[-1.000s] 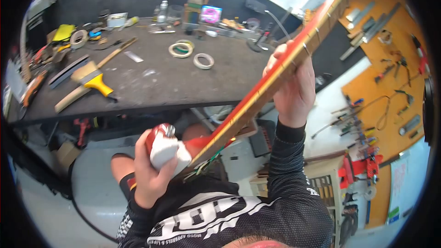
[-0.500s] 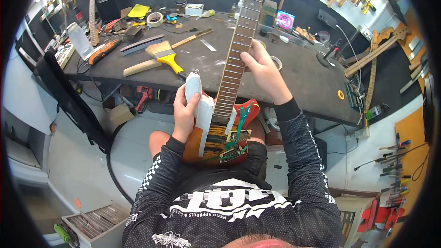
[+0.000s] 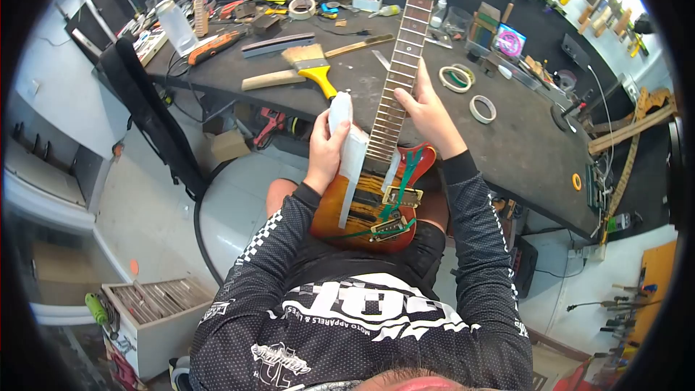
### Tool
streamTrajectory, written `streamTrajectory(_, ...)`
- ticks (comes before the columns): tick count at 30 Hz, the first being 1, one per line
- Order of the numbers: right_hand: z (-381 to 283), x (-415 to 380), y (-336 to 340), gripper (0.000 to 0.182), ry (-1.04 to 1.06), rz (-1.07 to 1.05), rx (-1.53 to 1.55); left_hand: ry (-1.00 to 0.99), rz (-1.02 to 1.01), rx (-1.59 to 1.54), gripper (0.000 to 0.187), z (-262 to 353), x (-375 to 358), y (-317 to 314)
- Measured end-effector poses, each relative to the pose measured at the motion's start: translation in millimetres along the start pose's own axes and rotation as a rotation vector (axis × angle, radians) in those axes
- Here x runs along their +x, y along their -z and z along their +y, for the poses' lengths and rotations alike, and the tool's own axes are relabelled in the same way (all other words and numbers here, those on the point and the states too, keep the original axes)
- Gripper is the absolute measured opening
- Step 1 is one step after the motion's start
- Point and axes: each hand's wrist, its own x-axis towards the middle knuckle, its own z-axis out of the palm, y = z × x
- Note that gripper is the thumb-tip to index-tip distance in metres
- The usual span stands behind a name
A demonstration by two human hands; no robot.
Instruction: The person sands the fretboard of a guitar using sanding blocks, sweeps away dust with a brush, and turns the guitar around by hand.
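An electric guitar (image 3: 333,206) with a sunburst body lies on my lap, its neck (image 3: 407,51) pointing up and away over the bench. White tape (image 3: 353,156) covers the upper left part of the body, and green tape (image 3: 411,166) crosses the pickups. My left hand (image 3: 328,148) is wrapped round the taped horn, thumb on top. My right hand (image 3: 427,112) grips the neck from the right, thumb on the fretboard's edge and fingers mostly hidden behind it.
On the dark workbench (image 3: 521,141) are a yellow brush (image 3: 313,69), wooden sticks, tape rolls (image 3: 483,108), an orange tool (image 3: 216,47) and a clear container (image 3: 176,25). A black case (image 3: 156,116) leans at left. A drawer cabinet (image 3: 156,311) stands lower left.
The view has turned, so the bench, guitar and left hand appear further right. Both hands keep their hold on the guitar, and the neck appears slightly more tilted.
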Motion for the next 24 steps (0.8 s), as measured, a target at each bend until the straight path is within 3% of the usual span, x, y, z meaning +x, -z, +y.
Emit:
streamTrajectory(3,6.6,1.9,-3.8,0.096,0.032,0.01,-0.033,0.003,0.008,0.026,0.05,3.5,-0.2,-1.9)
streamTrajectory(7,5.6,3.3,-2.0,0.097,-0.089,-0.034,0.044,0.027,0.009,0.039,0.05,5.3,-0.5,-2.3)
streamTrajectory(10,10.0,6.9,-5.8,0.097,0.071,0.009,-0.044,0.047,-0.003,0.0,0.049,5.1,3.8,-3.6)
streamTrajectory(16,13.5,13.3,-5.5,0.097,0.082,0.006,-0.092,0.062,0.008,-0.001,0.049,6.4,4.5,-4.4)
streamTrajectory(22,11.7,1.8,-17.0,0.077,0.015,0.056,0.012,0.079,0.007,-0.033,0.051,3.2,2.6,-1.7)
streamTrajectory(24,16.1,-10.0,-14.2,0.065,-0.036,0.021,-0.026,0.061,0.069,0.184,0.047,9.9,-1.4,1.0)
